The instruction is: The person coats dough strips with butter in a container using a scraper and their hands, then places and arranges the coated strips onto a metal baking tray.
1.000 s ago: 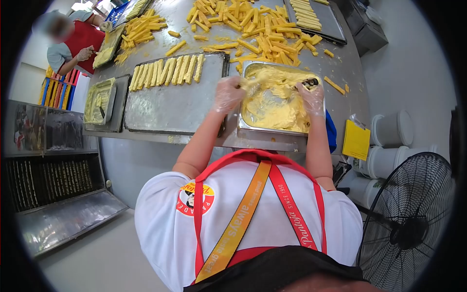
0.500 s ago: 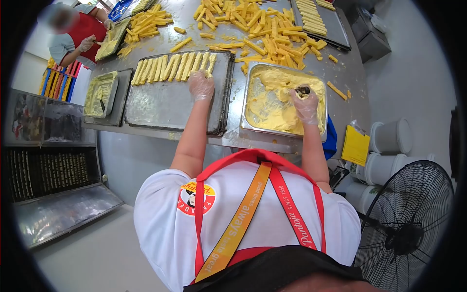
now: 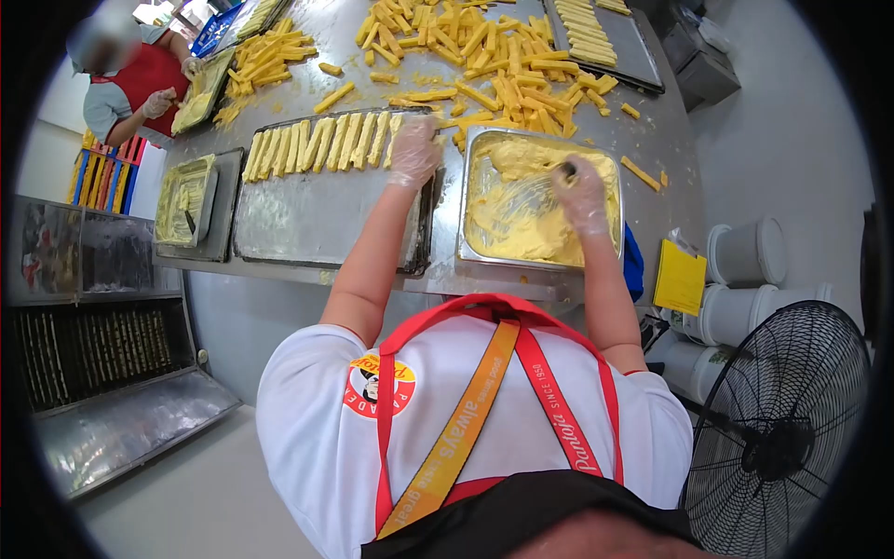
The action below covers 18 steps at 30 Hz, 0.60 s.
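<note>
Head view: steel table (image 3: 446,228) with 2 heaps of yellow sticks, the larger heap (image 3: 521,74) just beyond the deep pan (image 3: 542,258), the smaller heap (image 3: 270,56) farther left. At upper left, a co-worker (image 3: 149,84) in a red apron, both gloved hands at a smeared tray (image 3: 221,88). Nearer, a shallow pan (image 3: 209,200) with a dark-handled spatula (image 3: 190,222) inside. At upper right, a second sheet (image 3: 633,56) with another row of pale sticks. Right of the deep pan, 1 loose stick (image 3: 640,173) beside a small piece; past the table edge, a yellow card (image 3: 682,278), white buckets (image 3: 748,253) and a black fan (image 3: 778,438).

Left hand (image 3: 414,154): fingers bent, at the right end of the row of coated sticks (image 3: 326,142) on the large baking sheet (image 3: 326,224), hiding part of that corner. Cannot tell whether anything sits in the grip. Right hand (image 3: 582,200): curled closed around a dark object (image 3: 569,170), above the yellow paste (image 3: 521,224) in the deep pan; cannot make out the whole shape.

Thin, clear, wrinkled gloves on both. Paste thick and creamy, ridged in places, smeared thin elsewhere. Coated sticks pale and lumpy, side by side; heaped sticks deeper yellow, straight-edged, crisscrossed. Baking sheet flat, dull grey, dark-rimmed; deep pan shiny, rectangular, round-cornered.
</note>
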Motion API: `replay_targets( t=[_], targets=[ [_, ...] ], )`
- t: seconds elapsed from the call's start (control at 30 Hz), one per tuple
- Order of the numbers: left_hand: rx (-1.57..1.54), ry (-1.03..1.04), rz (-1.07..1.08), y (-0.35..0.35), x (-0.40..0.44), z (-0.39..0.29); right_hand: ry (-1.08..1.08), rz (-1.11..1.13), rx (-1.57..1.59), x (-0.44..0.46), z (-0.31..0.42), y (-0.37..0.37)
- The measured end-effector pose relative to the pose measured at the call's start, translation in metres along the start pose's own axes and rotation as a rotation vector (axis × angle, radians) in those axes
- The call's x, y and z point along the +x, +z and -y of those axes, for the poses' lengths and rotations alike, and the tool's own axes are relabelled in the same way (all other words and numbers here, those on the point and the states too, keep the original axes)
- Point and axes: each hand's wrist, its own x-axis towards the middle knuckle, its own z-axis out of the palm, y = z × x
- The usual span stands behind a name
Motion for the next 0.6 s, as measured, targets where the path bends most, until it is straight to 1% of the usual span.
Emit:
replay_targets(
  t=[0.03, 0.1, 0.13, 0.23, 0.27, 0.37, 0.4, 0.5, 0.53, 0.6],
  targets=[
    [-0.015, 0.035, 0.053, 0.009, 0.008, 0.000, -0.057, 0.069, 0.115, -0.006, 0.015, 0.002],
    [-0.049, 0.104, 0.164, 0.032, 0.021, 0.004, -0.009, 0.361, 0.219, -0.009, 0.037, -0.002],
    [-0.078, 0.060, 0.200, 0.040, 0.029, 0.005, 0.015, 0.505, 0.271, -0.008, 0.041, -0.005],
    [-0.027, 0.121, 0.432, 0.047, 0.051, 0.003, 0.382, 0.372, 0.369, 0.014, 0.011, 0.001],
    [-0.021, 0.186, 0.388, 0.075, 0.053, 0.023, 0.375, 0.208, 0.266, 0.023, -0.034, 0.015],
    [0.030, 0.169, 0.425, 0.089, 0.061, 0.027, 0.097, 0.052, -0.149, 0.033, -0.002, -0.002],
    [0.039, 0.155, 0.430, 0.088, 0.062, 0.027, -0.019, 0.056, -0.100, 0.026, 0.009, -0.003],
    [0.073, 0.120, 0.437, 0.081, 0.065, 0.021, -0.081, 0.417, 0.174, 0.006, 0.025, 0.000],
    [0.090, 0.113, 0.437, 0.079, 0.064, 0.019, -0.044, 0.578, 0.218, 0.009, 0.035, -0.012],
    [0.087, 0.093, 0.444, 0.071, 0.063, 0.015, 0.262, 0.468, 0.227, 0.019, 0.024, -0.013]
  ],
)
